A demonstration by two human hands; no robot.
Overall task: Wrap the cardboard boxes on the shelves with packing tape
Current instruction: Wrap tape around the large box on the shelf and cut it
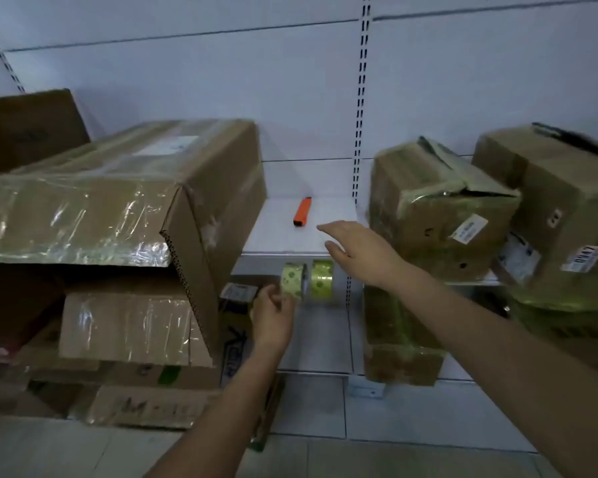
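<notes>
The white shelf carried a bare stretch of board between two groups of cartons, running back to the slotted upright and forward to the shelf's front edge. On the left, the large taped box overhung that front edge, one flap hanging open below it; its contents were not visible. On the right, a film-wrapped box sat with its torn top flaps partly raised, touching a second labelled box at the frame edge. Below, a smaller wrapped box stood on the lower shelf. An orange cutter lay alone on the bare board, well apart from both groups.

The right hand hovered over the front edge, fingers extended and spread, holding nothing, with its fingertips near the cutter. The left hand pinched a pale tape roll below the shelf edge. A second yellow-green tape roll was just beside it.
</notes>
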